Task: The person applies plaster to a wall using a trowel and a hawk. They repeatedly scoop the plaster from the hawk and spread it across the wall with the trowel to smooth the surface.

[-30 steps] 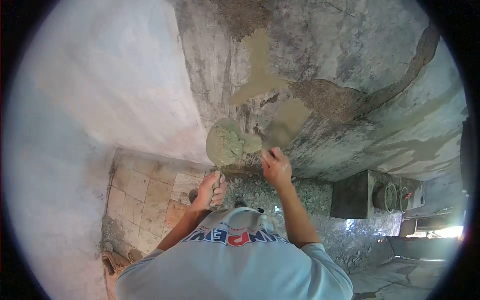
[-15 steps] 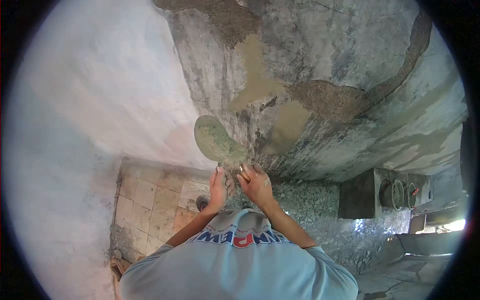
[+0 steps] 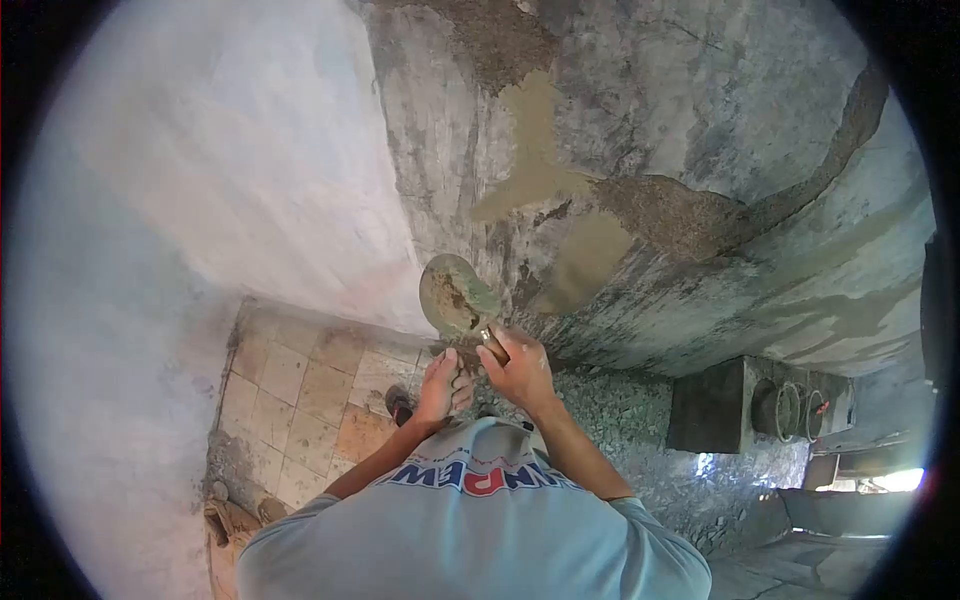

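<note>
My right hand [image 3: 517,372] is closed round the handle of a trowel [image 3: 455,296]. The trowel's rounded blade points up and to the left in front of the wall, with patches of greenish-grey and brown mortar on it. Just below the blade, my left hand [image 3: 444,388] has its fingers curled, and what they hold, if anything, is hidden. Smooth wet mortar patches [image 3: 582,262] lie on the rough grey wall [image 3: 640,90] beyond the trowel.
A smooth pale wall [image 3: 270,150] rises at the left. Dirty floor tiles [image 3: 285,385] lie below it. At the right, a dark block [image 3: 708,405] stands beside round buckets [image 3: 775,410], with rubble on the ground [image 3: 625,410].
The mortar between my hands is gone from view, and the trowel blade shows less mortar. My left hand has curled its fingers and lowered slightly. The view has shifted a little.
</note>
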{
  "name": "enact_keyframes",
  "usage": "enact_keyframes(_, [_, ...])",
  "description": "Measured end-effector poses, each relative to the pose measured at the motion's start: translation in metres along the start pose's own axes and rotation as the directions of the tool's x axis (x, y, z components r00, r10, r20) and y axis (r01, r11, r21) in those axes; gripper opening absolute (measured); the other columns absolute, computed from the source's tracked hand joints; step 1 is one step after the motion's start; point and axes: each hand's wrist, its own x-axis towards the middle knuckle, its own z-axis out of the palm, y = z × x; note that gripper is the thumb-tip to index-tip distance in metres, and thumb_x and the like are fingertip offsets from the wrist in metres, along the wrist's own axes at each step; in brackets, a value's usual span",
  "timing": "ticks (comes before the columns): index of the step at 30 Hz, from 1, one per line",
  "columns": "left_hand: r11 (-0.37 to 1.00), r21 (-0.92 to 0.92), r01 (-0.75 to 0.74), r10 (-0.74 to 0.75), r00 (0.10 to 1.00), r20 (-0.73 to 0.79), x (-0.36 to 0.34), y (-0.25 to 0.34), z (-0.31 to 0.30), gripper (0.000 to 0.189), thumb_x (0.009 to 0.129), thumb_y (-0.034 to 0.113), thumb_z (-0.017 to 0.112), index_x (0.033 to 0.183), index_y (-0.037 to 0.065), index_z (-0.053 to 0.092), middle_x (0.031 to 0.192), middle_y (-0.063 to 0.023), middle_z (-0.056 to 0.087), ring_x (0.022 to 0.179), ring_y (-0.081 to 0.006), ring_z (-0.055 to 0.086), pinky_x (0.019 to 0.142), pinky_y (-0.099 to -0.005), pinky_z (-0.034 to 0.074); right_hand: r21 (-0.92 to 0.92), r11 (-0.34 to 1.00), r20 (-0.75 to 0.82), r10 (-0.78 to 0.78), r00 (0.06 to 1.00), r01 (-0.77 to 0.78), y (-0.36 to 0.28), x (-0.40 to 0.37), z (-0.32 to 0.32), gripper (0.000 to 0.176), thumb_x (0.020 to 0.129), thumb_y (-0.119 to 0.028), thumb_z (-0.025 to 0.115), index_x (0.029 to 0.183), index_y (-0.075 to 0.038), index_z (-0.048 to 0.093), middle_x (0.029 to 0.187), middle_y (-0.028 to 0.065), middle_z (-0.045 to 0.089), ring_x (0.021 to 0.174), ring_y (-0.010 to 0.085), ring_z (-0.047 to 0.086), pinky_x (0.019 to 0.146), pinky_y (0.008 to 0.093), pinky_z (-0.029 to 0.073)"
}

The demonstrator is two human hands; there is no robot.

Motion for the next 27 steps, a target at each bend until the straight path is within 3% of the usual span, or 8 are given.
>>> enact_keyframes(7, [0.997, -0.058, 0.048, -0.039, 0.988, 0.152, -0.009, 0.001, -0.030, 0.032, 0.107, 0.047, 0.050, 0.096, 0.017, 0.050, 0.064, 0.0040, 0.041, 0.042, -0.0076, 0.034, 0.034, -0.0239, 0.029, -0.220, 0.975, 0.094, 0.055, 0.994, -0.033, 0.022, 0.034, -0.035, 0.040, 0.093, -0.031, 0.067, 0.125, -0.005, 0.067, 0.099, 0.0245, 0.072, 0.089, 0.0431, 0.070, 0.080, 0.0514, 0.057])
enact_keyframes(10, [0.993, -0.114, 0.026, -0.019, 0.998, 0.065, -0.015, 0.002, -0.034, 0.033, 0.107, 0.047, 0.050, 0.095, 0.016, 0.050, 0.065, 0.0035, 0.042, 0.041, -0.0081, 0.035, 0.034, -0.0245, 0.030, -0.354, 0.933, 0.186, 0.131, 0.974, -0.058, 0.013, 0.066, -0.062, 0.036, 0.096, -0.029, 0.064, 0.123, -0.006, 0.066, 0.097, 0.0232, 0.072, 0.085, 0.0436, 0.070, 0.076, 0.0525, 0.057])
enact_keyframes(13, [0.989, -0.150, -0.004, 0.003, 1.000, -0.007, -0.017, -0.003, -0.051, 0.034, 0.107, 0.047, 0.049, 0.095, 0.015, 0.049, 0.065, 0.0028, 0.043, 0.041, -0.0088, 0.035, 0.034, -0.0253, 0.030, -0.443, 0.895, 0.188, 0.032, 0.982, 0.056, 0.040, 0.096, -0.069, 0.032, 0.098, -0.029, 0.061, 0.121, -0.008, 0.066, 0.097, 0.0224, 0.071, 0.090, 0.0431, 0.070, 0.078, 0.0526, 0.056])
enact_keyframes(16, [0.990, -0.134, -0.038, 0.042, 0.999, 0.027, -0.020, -0.001, -0.069, 0.034, 0.107, 0.048, 0.049, 0.096, 0.015, 0.048, 0.066, 0.0025, 0.043, 0.041, -0.0092, 0.034, 0.034, -0.0259, 0.030, -0.521, 0.849, 0.259, 0.054, 0.965, 0.092, 0.044, 0.124, -0.082, 0.032, 0.098, -0.031, 0.060, 0.120, -0.008, 0.066, 0.099, 0.0235, 0.070, 0.096, 0.0431, 0.069, 0.083, 0.0527, 0.056])
enact_keyframes(19, [0.989, -0.089, -0.122, 0.112, 0.987, -0.114, -0.023, 0.002, -0.071, 0.034, 0.107, 0.049, 0.049, 0.098, 0.015, 0.046, 0.067, 0.0023, 0.043, 0.042, -0.0092, 0.033, 0.034, -0.0260, 0.030, -0.544, 0.831, 0.326, 0.080, 0.942, 0.118, 0.047, 0.149, -0.086, 0.031, 0.097, -0.030, 0.060, 0.115, -0.006, 0.067, 0.102, 0.0243, 0.069, 0.098, 0.0430, 0.068, 0.087, 0.0532, 0.054])
enact_keyframes(22, [0.980, -0.145, -0.136, 0.117, 0.985, -0.128, -0.023, 0.005, -0.081, 0.034, 0.107, 0.048, 0.049, 0.099, 0.016, 0.045, 0.066, 0.0026, 0.042, 0.043, -0.0089, 0.033, 0.034, -0.0256, 0.029, -0.466, 0.881, 0.529, 0.205, 0.823, 0.080, 0.032, 0.188, -0.104, 0.032, 0.097, -0.032, 0.059, 0.108, -0.003, 0.069, 0.099, 0.0241, 0.070, 0.098, 0.0441, 0.067, 0.086, 0.0543, 0.052])
enact_keyframes(25, [0.970, -0.187, -0.154, 0.141, 0.987, -0.080, -0.015, 0.002, -0.103, 0.035, 0.106, 0.050, 0.050, 0.095, 0.016, 0.047, 0.066, 0.0033, 0.040, 0.044, -0.0080, 0.032, 0.035, -0.0246, 0.028, -0.430, 0.852, 0.611, 0.033, 0.791, 0.298, 0.052, 0.218, -0.113, 0.033, 0.096, -0.032, 0.063, 0.103, 0.000, 0.070, 0.093, 0.0213, 0.072, 0.088, 0.0372, 0.071, 0.075, 0.0501, 0.054])
enact_keyframes(27, [0.973, -0.174, -0.154, 0.132, 0.982, -0.134, -0.017, 0.012, -0.096, 0.036, 0.105, 0.050, 0.052, 0.095, 0.016, 0.048, 0.067, 0.0032, 0.040, 0.045, -0.0075, 0.032, 0.035, -0.0244, 0.028, -0.442, 0.896, 0.636, 0.292, 0.714, 0.027, 0.029, 0.234, -0.129, 0.034, 0.095, -0.031, 0.065, 0.104, 0.001, 0.071, 0.089, 0.0189, 0.072, 0.078, 0.0302, 0.071, 0.066, 0.0451, 0.054])
